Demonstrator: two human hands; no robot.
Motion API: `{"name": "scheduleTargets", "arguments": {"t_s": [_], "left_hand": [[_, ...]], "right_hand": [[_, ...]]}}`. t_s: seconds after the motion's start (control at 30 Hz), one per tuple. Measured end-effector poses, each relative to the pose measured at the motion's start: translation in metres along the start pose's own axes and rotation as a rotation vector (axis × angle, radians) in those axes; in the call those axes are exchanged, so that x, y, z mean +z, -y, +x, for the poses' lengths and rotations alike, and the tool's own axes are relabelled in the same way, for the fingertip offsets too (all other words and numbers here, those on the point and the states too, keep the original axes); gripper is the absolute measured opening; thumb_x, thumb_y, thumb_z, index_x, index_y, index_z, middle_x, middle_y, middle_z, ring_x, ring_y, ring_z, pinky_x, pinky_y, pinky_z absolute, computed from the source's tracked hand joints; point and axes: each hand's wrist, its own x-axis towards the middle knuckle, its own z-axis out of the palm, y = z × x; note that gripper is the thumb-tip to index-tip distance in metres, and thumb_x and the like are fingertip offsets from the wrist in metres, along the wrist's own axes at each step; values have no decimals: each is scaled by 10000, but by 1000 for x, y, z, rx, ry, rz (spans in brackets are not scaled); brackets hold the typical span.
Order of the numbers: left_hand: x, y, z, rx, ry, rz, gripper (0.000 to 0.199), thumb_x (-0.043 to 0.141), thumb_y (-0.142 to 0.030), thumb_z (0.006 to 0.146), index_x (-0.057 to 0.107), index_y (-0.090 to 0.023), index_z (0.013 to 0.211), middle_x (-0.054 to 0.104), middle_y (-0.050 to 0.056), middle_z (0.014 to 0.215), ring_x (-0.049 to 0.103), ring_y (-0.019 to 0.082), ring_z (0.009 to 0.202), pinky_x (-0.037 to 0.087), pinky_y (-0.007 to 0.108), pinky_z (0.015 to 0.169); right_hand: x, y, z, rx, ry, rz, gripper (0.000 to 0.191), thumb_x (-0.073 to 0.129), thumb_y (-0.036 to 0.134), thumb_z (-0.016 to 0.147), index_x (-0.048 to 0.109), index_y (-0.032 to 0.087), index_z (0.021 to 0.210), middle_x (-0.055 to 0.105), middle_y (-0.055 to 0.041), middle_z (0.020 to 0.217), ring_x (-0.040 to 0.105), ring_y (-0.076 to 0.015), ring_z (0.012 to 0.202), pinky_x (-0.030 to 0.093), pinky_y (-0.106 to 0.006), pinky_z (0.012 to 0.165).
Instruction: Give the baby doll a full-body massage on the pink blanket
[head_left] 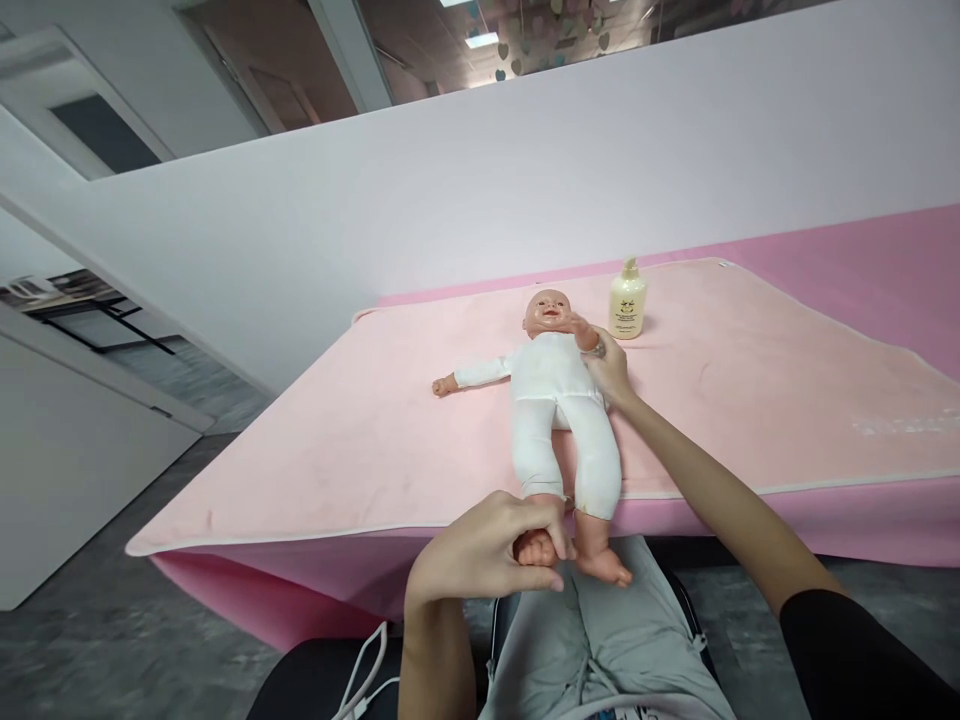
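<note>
Loosely, left grip [499, 545] curls round foot [534, 548] of doll [553, 370]; right grip [610, 368] clasps arm [584, 335].

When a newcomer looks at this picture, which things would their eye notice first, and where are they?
Probably the baby doll comes first, lying face up near the middle of the view on a pale pink blanket. Next come the left hand, curled around the doll's foot past the blanket's near edge, and the right hand at its arm. The cream pump bottle also stands out, upright beside the doll's head.
</note>
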Motion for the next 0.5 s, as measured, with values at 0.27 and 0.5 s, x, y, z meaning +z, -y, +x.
{"name": "scheduleTargets", "arguments": {"t_s": [0.27, 0.5], "left_hand": [[3, 26, 7, 8, 103, 24, 320, 691, -419, 671, 630, -182, 879, 655, 17, 829, 592, 128, 743, 438, 203, 653], [-3, 30, 5, -45, 124, -317, 505, 715, -422, 627, 604, -163, 1045, 690, 61, 809, 565, 103, 552, 407, 192, 476]], "right_hand": [[-11, -28, 20, 428, -383, 194, 324, 534, 230, 569, 516, 188, 890, 609, -22, 862, 573, -165, 753, 472, -304, 704], [-15, -54, 25, 397, -516, 96, 576, 446, 304, 676, 380, 189, 1237, 534, -127, 1176, 568, -218, 1024, 485, -388, 813]]}}
